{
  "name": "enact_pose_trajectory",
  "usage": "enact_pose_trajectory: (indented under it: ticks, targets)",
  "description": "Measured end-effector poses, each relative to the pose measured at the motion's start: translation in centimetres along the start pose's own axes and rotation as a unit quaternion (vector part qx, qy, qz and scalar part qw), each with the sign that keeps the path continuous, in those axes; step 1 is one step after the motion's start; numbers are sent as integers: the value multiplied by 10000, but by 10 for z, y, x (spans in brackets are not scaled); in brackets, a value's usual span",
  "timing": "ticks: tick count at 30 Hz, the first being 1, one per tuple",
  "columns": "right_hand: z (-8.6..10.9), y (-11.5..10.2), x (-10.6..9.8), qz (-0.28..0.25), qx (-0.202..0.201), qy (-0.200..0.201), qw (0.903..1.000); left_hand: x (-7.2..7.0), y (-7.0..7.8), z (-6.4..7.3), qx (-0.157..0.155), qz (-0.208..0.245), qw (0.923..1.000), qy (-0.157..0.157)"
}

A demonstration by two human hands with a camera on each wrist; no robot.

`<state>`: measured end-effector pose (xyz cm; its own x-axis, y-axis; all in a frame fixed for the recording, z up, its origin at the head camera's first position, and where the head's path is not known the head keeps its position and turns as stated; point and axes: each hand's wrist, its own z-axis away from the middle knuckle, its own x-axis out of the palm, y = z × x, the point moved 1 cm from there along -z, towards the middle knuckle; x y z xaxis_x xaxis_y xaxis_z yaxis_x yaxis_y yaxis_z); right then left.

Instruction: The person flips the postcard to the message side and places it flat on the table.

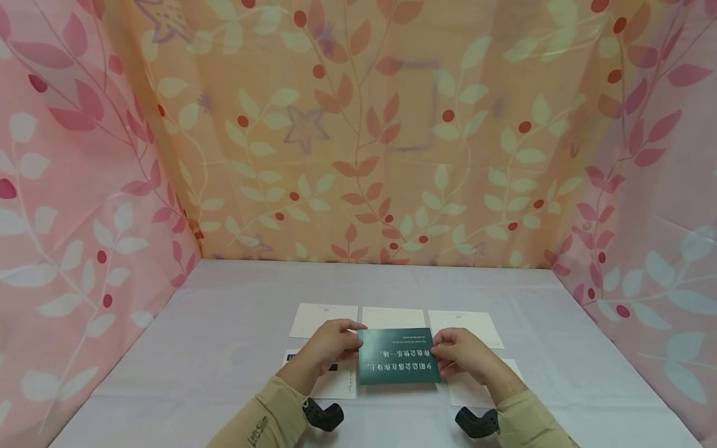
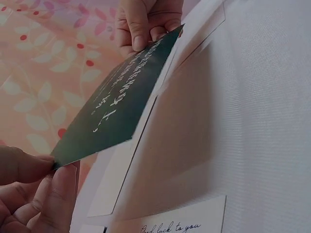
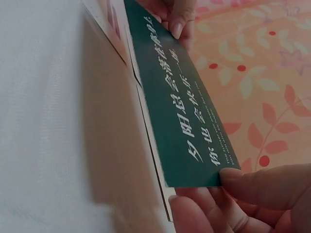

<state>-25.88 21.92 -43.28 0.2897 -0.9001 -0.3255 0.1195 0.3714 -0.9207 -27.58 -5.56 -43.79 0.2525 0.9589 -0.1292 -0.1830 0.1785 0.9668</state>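
Note:
A dark green card (image 1: 399, 367) with lines of white Chinese writing is held up between both hands. My left hand (image 1: 330, 344) pinches its left edge between thumb and fingers. At the opposite edge my right hand (image 1: 463, 353) has its thumb (image 3: 233, 178) on the printed face and fingers behind. The writing appears upside down in the head view. Seen from the wrists, the card is raised off the white cloth and tilted, casting a shadow on it. Its back is hidden.
Behind the green card lie three pale cards in a row: left (image 1: 313, 314), middle (image 1: 392, 316) and right (image 1: 467, 326). Nearer are a card with handwriting (image 1: 342, 387) and a white card (image 1: 467, 392), partly under the hands. Leaf-patterned curtains (image 1: 358, 137) surround the table.

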Motion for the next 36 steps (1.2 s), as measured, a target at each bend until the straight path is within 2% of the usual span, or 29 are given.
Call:
enact_pose_trajectory:
  ticks: [7,22,36]
  targets:
    - [-3,-1,0,-152,-59,95,9998,-3,-1,0,-14,101,9999,-40]
    - [-5,-6,-3,-131,10,668,9977,-4,-3,4,-140,100,9999,1]
    - [-5,-13,-4,-159,-171,645,9976,-3,-6,5,-121,-109,9999,40]
